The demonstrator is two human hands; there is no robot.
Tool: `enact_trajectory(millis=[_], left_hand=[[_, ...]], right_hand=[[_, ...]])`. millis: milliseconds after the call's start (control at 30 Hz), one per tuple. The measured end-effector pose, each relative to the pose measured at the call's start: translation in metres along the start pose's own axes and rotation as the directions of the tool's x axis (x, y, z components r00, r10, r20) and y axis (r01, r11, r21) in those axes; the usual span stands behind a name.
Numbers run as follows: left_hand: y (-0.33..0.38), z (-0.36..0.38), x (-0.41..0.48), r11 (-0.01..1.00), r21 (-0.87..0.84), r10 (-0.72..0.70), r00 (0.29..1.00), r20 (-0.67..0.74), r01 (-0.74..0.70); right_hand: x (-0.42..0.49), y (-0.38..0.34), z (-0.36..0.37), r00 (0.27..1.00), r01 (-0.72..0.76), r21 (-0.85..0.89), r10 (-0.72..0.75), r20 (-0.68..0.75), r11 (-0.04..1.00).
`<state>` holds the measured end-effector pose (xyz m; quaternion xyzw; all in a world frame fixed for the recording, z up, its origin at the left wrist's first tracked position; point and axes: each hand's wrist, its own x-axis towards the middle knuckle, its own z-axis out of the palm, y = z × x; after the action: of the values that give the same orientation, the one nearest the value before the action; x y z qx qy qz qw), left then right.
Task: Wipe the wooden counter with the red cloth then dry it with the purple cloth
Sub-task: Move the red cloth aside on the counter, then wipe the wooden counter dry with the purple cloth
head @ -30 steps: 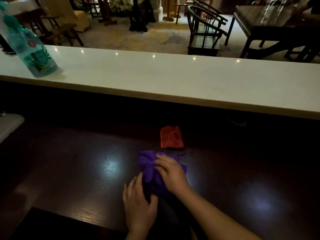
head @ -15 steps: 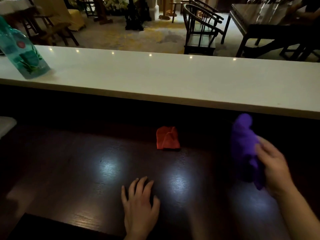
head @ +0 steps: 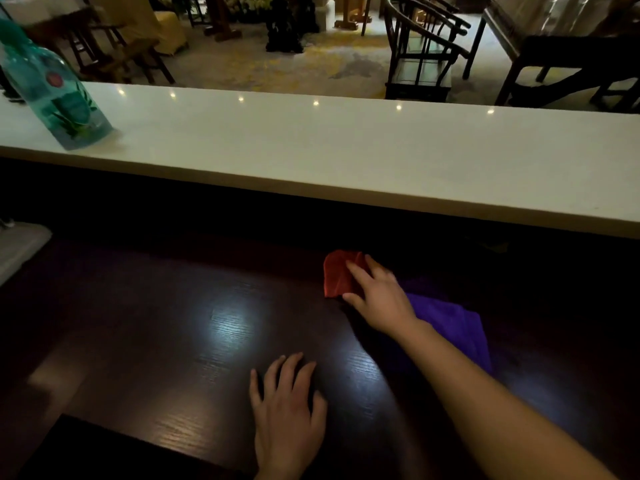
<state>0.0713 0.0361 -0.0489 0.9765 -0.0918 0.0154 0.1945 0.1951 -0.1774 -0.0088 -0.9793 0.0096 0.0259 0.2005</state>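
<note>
Bottle (head: pixel 59 98) label's too blurry for us to read. Our right hand (head: pixel 379 296) has its fingers (head: pixel 358 273) spread on the red cloth (head: pixel 337 275); purple cloth (head: pixel 450 320) lies beside it on the bench (head: pixel 173 323). Left hand (head: pixel 287 417) lies flat, holding nothing.

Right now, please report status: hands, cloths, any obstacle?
Right hand open on red cloth. Left hand flat on wooden counter. Purple cloth beside. No obstacle.

Crumpled red cloth (head: pixel 337 277) and flattened purple cloth (head: pixel 450 320) lie near each other on dark wooden counter (head: pixel 173 341).

Restaurant — bar ledge (head: pixel 346 161), dining chairs (head: pixel 420 57)
</note>
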Motion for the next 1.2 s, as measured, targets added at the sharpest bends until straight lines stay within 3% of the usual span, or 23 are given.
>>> enact_trajectory(millis=[67, 133, 200, 267, 333, 433, 500, 600, 700, 800, 867, 900, 1000, 1067, 1200], left_hand=[[0.0, 0.0, 0.0, 1.0, 0.008, -0.004, 1.0, 0.011, 0.003], [0.0, -0.001, 0.002, 1.0, 0.012, -0.002, 1.0, 0.022, 0.002], [-0.002, 0.001, 0.002, 1.0, 0.022, -0.007, 1.0, 0.026, 0.006], [-0.003, 0.001, 0.0, 0.999, 0.036, -0.005, 0.999, 0.042, 0.003], [-0.004, 0.0, -0.001, 0.999, 0.046, -0.002, 0.998, 0.062, -0.001], [-0.003, -0.001, -0.001, 0.997, 0.083, 0.004, 0.998, 0.062, -0.009], [-0.004, -0.002, -0.001, 0.994, 0.107, 0.011, 0.999, 0.049, -0.016], [-0.007, -0.002, -0.001, 0.991, 0.131, 0.032, 0.999, 0.02, -0.034], [-0.005, -0.003, -0.001, 0.992, 0.121, 0.021, 0.999, 0.03, -0.025], [-0.003, -0.002, 0.0, 0.997, 0.082, 0.006, 0.999, 0.04, -0.01], [-0.004, -0.001, 0.001, 0.999, 0.046, 0.008, 1.0, 0.026, -0.009], [-0.004, 0.001, 0.001, 0.999, 0.044, 0.009, 1.0, 0.021, -0.009], [-0.004, 0.005, 0.0, 0.998, 0.059, 0.021, 1.0, 0.015, -0.022], [-0.004, 0.007, -0.001, 0.997, 0.07, 0.023, 1.0, 0.007, -0.023], [-0.004, 0.009, 0.002, 0.995, 0.097, 0.022, 1.0, 0.0, -0.022]], right_hand=[[0.021, -0.009, 0.016, 0.998, -0.018, -0.184, 0.03, 0.06, 0.983], [0.033, -0.017, 0.024, 0.999, -0.04, -0.349, 0.031, -0.029, 0.936], [0.037, -0.03, 0.025, 0.993, -0.045, -0.378, -0.001, -0.121, 0.925], [0.034, -0.043, 0.03, 0.992, -0.028, -0.257, -0.005, -0.127, 0.966], [0.021, -0.062, 0.038, 0.994, 0.016, -0.008, -0.017, -0.108, 1.0], [0.0, -0.101, 0.052, 0.983, 0.152, 0.306, -0.111, -0.146, 0.94], [-0.006, -0.126, 0.062, 0.961, 0.276, 0.341, -0.252, -0.114, 0.899], [-0.009, -0.145, 0.069, 0.902, 0.399, 0.232, -0.425, 0.073, 0.887], [-0.015, -0.127, 0.054, 0.922, 0.336, 0.231, -0.369, 0.117, 0.913], [-0.043, -0.063, 0.023, 0.967, 0.225, 0.224, -0.19, -0.169, 0.948], [-0.072, -0.003, 0.006, 0.922, 0.045, 0.087, -0.008, -0.387, 0.995], [-0.086, 0.023, 0.0, 0.908, -0.058, 0.022, 0.062, -0.415, 0.998], [-0.108, 0.067, 0.005, 0.973, -0.184, -0.198, 0.151, -0.173, 0.963], [-0.104, 0.081, 0.015, 0.993, -0.114, -0.268, 0.103, -0.057, 0.957], [-0.064, 0.083, 0.019, 1.0, 0.011, -0.325, -0.011, 0.004, 0.946]])
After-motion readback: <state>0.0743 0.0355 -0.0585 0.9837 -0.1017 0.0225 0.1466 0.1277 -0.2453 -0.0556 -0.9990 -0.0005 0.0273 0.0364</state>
